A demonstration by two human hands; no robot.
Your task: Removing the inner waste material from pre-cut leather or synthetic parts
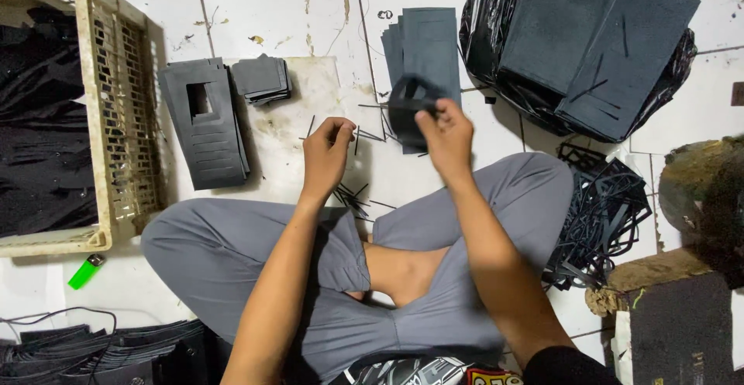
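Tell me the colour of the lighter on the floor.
Bright green lighter, seen in the head view.

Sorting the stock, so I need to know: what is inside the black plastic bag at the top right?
The black bag holds dark flat sheets stacked at a slant, the top ones with thin slits cut in them. How many lie beneath, and the bag's bottom, are covered.

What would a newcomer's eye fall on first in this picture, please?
Probably the right hand at the centre, pinching a blurred dark foam piece above the floor, with the left hand closed beside it. Next, the black bag of dark sheets at top right, and the beige crate at left.
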